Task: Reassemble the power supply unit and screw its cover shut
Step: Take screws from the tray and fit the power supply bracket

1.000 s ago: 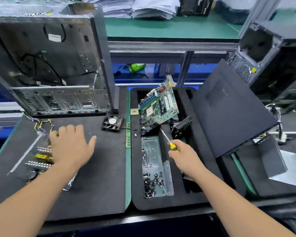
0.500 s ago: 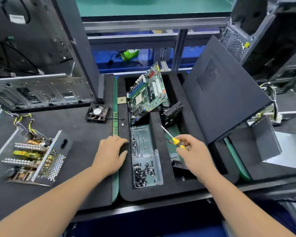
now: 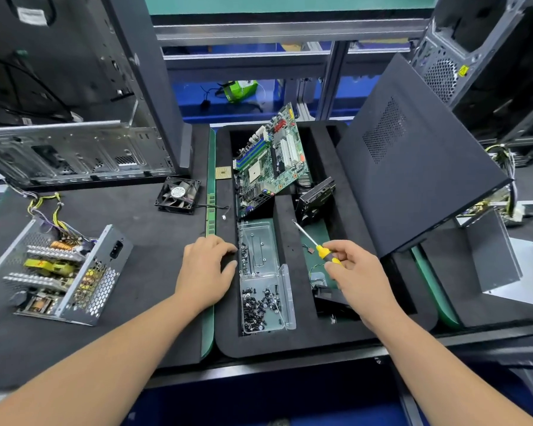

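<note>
Lies open on the black mat at far left: PSU [image 3: 59, 269], cover off, coils, heatsinks and a yellow part exposed, honeycomb grille wall facing right, wires trailing behind. Reaches with loosely curled fingers to the screw box [image 3: 263, 281] edge: left hand [image 3: 208, 269], holding nothing. Pinches a yellow screwdriver [image 3: 316, 244]: right hand [image 3: 359, 275].
</note>
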